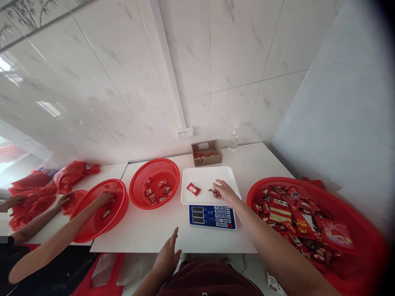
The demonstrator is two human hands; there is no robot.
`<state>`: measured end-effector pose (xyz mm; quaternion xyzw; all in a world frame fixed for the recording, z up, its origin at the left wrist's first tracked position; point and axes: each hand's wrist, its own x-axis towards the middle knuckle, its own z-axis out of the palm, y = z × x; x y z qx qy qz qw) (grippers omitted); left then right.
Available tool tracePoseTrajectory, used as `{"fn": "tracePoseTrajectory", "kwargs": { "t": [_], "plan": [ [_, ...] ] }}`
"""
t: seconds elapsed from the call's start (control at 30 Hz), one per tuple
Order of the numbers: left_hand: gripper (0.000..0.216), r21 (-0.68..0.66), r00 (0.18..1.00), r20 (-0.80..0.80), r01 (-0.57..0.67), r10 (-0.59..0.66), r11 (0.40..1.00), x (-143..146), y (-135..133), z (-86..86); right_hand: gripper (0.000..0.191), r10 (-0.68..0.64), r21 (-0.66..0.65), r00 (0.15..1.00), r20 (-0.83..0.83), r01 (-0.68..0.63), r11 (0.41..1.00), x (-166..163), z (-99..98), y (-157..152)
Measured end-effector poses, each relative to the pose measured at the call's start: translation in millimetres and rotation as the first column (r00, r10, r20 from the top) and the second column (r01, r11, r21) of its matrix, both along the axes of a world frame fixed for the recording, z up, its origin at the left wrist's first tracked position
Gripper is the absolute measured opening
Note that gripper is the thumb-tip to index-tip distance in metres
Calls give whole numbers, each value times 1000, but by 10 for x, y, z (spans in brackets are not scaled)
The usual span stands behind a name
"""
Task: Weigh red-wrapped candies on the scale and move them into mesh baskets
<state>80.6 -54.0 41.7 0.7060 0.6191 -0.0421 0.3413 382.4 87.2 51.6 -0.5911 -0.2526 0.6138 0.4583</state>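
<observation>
My right hand (pixel 226 193) is over the white tray (pixel 205 174) of a digital scale, its fingers closed on a small dark-red wrapped packet (pixel 214 191). Whether it grips more than one packet, I cannot tell. On the tray's left part lies a flat red packet (pixel 193 188), apart from my fingers. The scale's blue keypad panel (pixel 211 217) faces me. My left hand (pixel 167 255) hangs in the air by the table's front edge, fingers stretched and holding nothing.
A large red basket (pixel 262 183) full of mixed packets stands at right. Left of the scale is a red basket (pixel 133 196) with several packets. Further left, a co-worker's hands (pixel 106 198) reach over another red basket (pixel 119 216). A cardboard box (pixel 199 161) and clear bottle (pixel 233 142) stand behind.
</observation>
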Motion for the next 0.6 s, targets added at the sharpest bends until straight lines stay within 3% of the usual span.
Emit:
{"fn": "tracePoseTrajectory", "kwargs": {
  "t": [0.1,0.17,0.33,0.47,0.6],
  "plan": [
    [72,-3,999,-1,45,-45,999,-79,143,15,62,-10,20,997,-79,12,1000,-10,52,1],
    [73,-3,997,2,80,-80,997,-117,242,39,64,-55,7,998,-42,55,998,-20,38,-9],
    [74,-7,988,26,153,-153,988,-190,457,94,50,-207,-59,976,70,211,976,0,-70,-55],
    [73,-25,979,33,202,-201,979,-245,571,114,43,-294,-27,955,-29,294,956,-70,-38,-68],
    [74,-30,973,40,229,-228,973,-329,663,108,45,-202,87,970,-136,215,973,-247,11,-10]
  ]
}}
